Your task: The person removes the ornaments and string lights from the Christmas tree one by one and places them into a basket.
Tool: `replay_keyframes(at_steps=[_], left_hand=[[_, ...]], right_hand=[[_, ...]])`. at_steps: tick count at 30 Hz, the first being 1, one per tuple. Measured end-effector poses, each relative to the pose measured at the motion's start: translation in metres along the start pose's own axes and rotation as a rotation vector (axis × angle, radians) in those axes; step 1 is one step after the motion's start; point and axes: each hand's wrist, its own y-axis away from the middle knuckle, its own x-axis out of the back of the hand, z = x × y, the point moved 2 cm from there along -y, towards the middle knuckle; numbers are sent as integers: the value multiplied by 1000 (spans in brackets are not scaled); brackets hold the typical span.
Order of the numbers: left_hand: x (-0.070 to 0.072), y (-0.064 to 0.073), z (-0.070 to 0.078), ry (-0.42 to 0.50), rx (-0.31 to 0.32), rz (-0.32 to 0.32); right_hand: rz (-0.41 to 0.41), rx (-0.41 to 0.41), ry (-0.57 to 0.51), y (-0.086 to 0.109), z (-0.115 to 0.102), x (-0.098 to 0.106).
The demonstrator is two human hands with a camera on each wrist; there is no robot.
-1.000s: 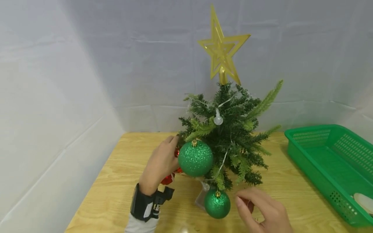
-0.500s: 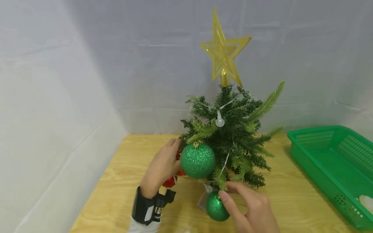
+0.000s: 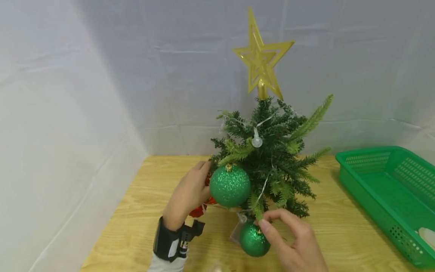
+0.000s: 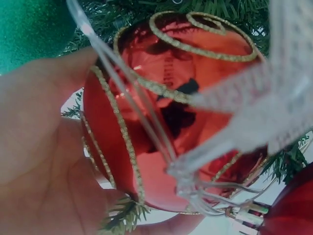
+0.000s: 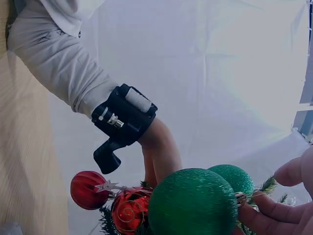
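A small artificial Christmas tree (image 3: pixel 268 158) stands in the head view, topped by a gold star (image 3: pixel 259 60). On its left side my left hand (image 3: pixel 190 192) cups a red bauble (image 4: pixel 151 171) with gold glitter swirls, mostly hidden from the head camera. A large green glitter bauble (image 3: pixel 230 187) hangs right beside that hand. Lower down, my right hand (image 3: pixel 292 238) pinches with thumb and forefinger at the gold cap of a smaller green bauble (image 3: pixel 253 241), near a branch tip. In the right wrist view, its fingers meet the cap.
A green plastic basket (image 3: pixel 367 192) sits at the right with a white object (image 3: pixel 427 238) inside. Clear fairy lights (image 3: pixel 256 141) run through the branches. A darker red ornament (image 5: pixel 89 190) hangs near the swirled bauble. White sheeting (image 3: pixel 183 75) closes off the wooden table's back.
My right hand has moved left from beside the lower green bauble to its cap, and the bauble has tilted slightly. The left hand stays in place on the red bauble.
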Motion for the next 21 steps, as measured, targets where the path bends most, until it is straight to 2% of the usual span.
replay_keyframes(at_steps=[2, 4, 7, 9, 12, 14, 17, 19, 21], left_hand=[[0, 0, -1, 1, 2, -2], [0, 0, -1, 1, 1, -3], [0, 0, -1, 2, -2, -1], [0, 0, -1, 4, -7, 1], [0, 1, -1, 4, -10, -1], [0, 1, -1, 3, -12, -6], [0, 0, -1, 4, -14, -8], [0, 0, -1, 6, -14, -10], [0, 0, -1, 7, -12, -11]], right_hand=[[-29, -70, -49, 0, 0, 0], [-77, -163, -150, 1, 3, -2], [-154, -280, -384, 2, 10, -6], [-183, -308, -548, 4, 16, -7], [-230, -260, -726, 5, 24, -6], [-267, -199, -792, 4, 27, -5], [-313, -172, -857, 4, 29, -4], [-360, -177, -911, 3, 30, -4], [-430, -219, -991, 2, 32, -5]])
